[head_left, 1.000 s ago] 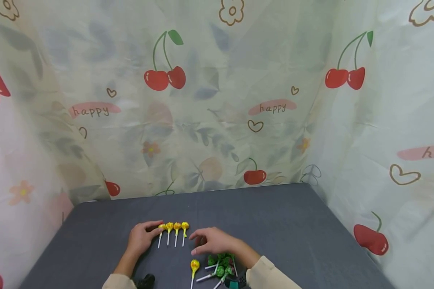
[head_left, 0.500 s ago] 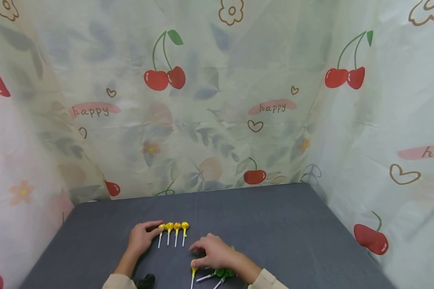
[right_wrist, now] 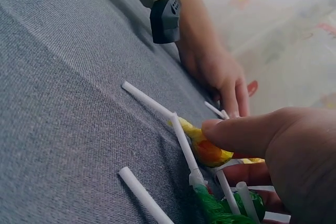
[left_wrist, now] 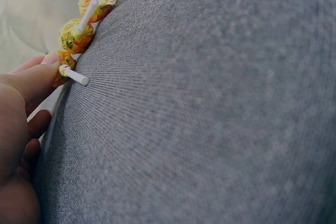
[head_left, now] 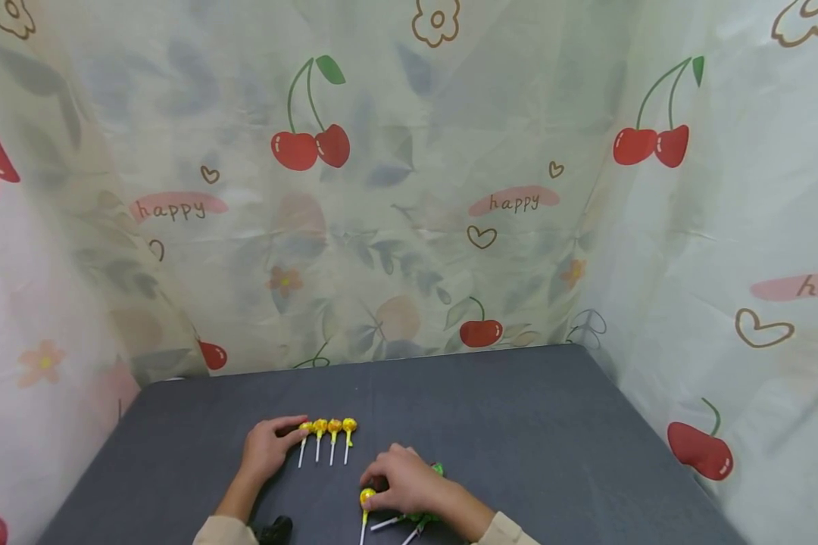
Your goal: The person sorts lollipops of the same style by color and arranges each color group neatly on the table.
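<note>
A short row of yellow-wrapped lollipops (head_left: 334,428) lies on the dark grey cloth in the head view, heads away and white sticks toward me. My left hand (head_left: 266,449) has its thumb and index finger at the head of the leftmost lollipop (left_wrist: 65,65), pinching it. Nearer to me, a separate yellow lollipop (head_left: 367,496) lies with its stick toward the front. My right hand (head_left: 407,480) grips the head of that one between thumb and fingers; the thumb covers part of the wrapper in the right wrist view. Green-wrapped lollipops (right_wrist: 215,203) lie under my right hand, mostly hidden.
The grey cloth-covered table (head_left: 491,409) reaches back to a printed curtain (head_left: 382,189) with cherries, which also hangs at both sides. A black device (right_wrist: 166,18) is strapped to the left wrist. Loose white sticks of the green lollipops point toward the front.
My right hand has come down and toward me, from above the green lollipops onto the head of the separate yellow lollipop, and now grips it. The left hand has stayed still.
</note>
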A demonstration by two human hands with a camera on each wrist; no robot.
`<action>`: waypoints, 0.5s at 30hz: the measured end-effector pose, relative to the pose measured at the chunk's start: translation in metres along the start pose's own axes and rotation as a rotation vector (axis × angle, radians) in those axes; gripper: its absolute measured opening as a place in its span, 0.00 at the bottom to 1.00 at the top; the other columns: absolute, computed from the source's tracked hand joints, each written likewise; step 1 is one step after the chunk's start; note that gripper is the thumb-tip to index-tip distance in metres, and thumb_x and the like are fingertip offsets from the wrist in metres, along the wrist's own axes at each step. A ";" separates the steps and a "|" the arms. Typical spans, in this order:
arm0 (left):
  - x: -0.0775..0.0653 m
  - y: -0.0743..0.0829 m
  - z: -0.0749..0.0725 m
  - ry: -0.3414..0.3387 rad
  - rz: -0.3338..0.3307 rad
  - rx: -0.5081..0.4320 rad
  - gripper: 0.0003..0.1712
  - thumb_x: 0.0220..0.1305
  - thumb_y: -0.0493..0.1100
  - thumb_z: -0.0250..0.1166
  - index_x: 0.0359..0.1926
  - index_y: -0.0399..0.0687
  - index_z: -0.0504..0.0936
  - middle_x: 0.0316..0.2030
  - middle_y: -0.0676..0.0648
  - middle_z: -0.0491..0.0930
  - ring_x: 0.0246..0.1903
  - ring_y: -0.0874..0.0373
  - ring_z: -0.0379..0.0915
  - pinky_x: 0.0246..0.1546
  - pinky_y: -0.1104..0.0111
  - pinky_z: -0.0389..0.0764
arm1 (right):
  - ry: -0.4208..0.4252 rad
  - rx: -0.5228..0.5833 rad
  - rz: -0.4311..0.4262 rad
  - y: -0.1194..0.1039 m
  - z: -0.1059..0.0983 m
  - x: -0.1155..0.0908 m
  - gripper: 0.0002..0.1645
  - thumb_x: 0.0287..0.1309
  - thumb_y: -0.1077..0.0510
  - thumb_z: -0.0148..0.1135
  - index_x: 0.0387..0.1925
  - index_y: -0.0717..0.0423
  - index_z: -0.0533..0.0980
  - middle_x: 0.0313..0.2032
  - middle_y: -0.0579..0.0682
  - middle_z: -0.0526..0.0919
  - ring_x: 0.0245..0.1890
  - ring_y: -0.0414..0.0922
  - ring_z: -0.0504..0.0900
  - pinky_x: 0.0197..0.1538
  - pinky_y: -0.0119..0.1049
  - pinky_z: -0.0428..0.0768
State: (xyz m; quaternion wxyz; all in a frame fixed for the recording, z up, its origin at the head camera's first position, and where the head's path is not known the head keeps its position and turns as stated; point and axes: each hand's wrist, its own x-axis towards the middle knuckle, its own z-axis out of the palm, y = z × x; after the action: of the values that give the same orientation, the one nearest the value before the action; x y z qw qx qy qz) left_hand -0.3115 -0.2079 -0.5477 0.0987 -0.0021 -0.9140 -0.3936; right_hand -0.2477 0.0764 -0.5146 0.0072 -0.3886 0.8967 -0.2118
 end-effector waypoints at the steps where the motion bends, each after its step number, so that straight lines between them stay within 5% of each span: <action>1: 0.000 0.000 0.000 0.000 -0.001 0.000 0.15 0.58 0.43 0.72 0.48 0.49 0.88 0.46 0.44 0.84 0.51 0.43 0.76 0.53 0.47 0.72 | -0.014 0.001 0.002 -0.001 -0.001 0.000 0.13 0.50 0.43 0.72 0.38 0.38 0.85 0.24 0.30 0.72 0.28 0.29 0.63 0.35 0.27 0.63; 8: 0.000 -0.001 -0.001 0.003 0.016 0.010 0.16 0.58 0.44 0.72 0.48 0.49 0.88 0.46 0.44 0.84 0.50 0.43 0.77 0.53 0.47 0.72 | -0.084 0.033 0.015 -0.001 -0.005 0.000 0.11 0.52 0.45 0.71 0.39 0.38 0.85 0.27 0.29 0.73 0.29 0.29 0.64 0.36 0.27 0.63; 15: -0.001 0.001 -0.001 -0.003 0.012 0.007 0.16 0.59 0.43 0.72 0.49 0.49 0.87 0.46 0.44 0.84 0.50 0.43 0.77 0.53 0.47 0.72 | -0.060 0.075 0.026 0.002 -0.004 0.002 0.13 0.51 0.48 0.73 0.40 0.41 0.85 0.29 0.29 0.74 0.30 0.30 0.65 0.35 0.26 0.65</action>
State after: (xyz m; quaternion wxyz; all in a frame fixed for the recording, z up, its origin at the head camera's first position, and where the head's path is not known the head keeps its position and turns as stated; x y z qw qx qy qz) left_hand -0.3106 -0.2078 -0.5468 0.0995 -0.0080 -0.9156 -0.3896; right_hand -0.2512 0.0779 -0.5111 0.0514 -0.3826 0.8925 -0.2334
